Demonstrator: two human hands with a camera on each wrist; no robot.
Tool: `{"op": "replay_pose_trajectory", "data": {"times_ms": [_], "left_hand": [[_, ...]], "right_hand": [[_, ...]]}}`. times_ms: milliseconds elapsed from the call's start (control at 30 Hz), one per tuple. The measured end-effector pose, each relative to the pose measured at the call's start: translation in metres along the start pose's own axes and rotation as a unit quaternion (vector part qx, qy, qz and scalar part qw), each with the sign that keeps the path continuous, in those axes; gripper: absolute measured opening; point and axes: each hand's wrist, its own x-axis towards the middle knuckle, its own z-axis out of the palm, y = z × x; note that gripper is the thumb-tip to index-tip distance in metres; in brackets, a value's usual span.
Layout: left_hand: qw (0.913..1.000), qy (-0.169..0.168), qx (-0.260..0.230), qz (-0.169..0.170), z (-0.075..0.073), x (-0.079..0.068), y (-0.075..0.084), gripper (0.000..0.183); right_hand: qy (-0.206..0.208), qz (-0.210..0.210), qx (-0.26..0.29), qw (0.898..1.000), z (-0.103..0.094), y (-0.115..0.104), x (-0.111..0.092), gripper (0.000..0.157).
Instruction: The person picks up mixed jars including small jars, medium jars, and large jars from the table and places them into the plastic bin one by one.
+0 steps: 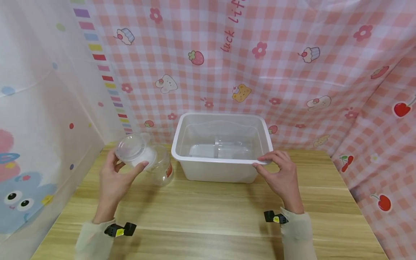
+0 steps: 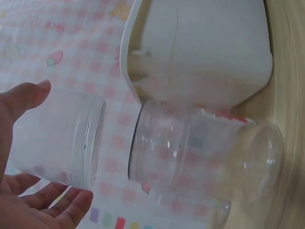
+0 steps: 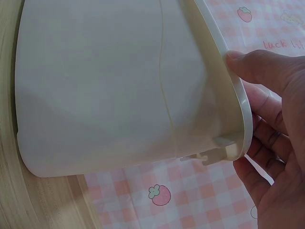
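Note:
My left hand (image 1: 113, 180) grips a clear jar (image 1: 130, 146) between thumb and fingers, tilted and raised above the table, left of a white plastic bin (image 1: 217, 169). In the left wrist view this jar (image 2: 57, 138) looks see-through, with a ringed end facing away from the palm. Below and beside it, a clear jar (image 1: 162, 175) with a red print stands on the table. My right hand (image 1: 281, 177) pinches the bin's front right rim, its thumb (image 3: 257, 64) over the edge. Inside the bin lie clear containers (image 1: 234, 148).
The wooden table (image 1: 195, 220) runs up to a pink checked cloth (image 1: 211, 79) hanging close behind the bin. White patterned cloth (image 1: 42, 90) hangs at the left, and more checked cloth (image 1: 390, 155) at the right.

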Motion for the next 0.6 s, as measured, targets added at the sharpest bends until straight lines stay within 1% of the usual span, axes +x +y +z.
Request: {"op": "replay_pose_trajectory", "data": {"times_ms": [100, 300, 467, 600], "left_hand": [[0.9999, -0.007, -0.01, 0.006, 0.005, 0.0, 0.006, 0.078], [0.9988, -0.024, -0.033, 0.029, 0.017, 0.0, 0.015, 0.075], [0.998, -0.046, -0.036, 0.026, 0.024, 0.001, 0.021, 0.073], [0.9968, -0.058, -0.043, 0.036, 0.03, 0.004, 0.026, 0.071]], "right_hand": [[0.001, -0.005, -0.001, 1.0, 0.0, 0.0, 0.0, 0.021], [0.002, -0.006, -0.002, 1.0, 0.0, 0.002, 0.0, 0.021], [0.0, -0.006, -0.001, 1.0, 0.0, 0.003, 0.001, 0.02], [0.001, -0.008, 0.002, 1.0, 0.0, 0.003, 0.001, 0.02]]}}
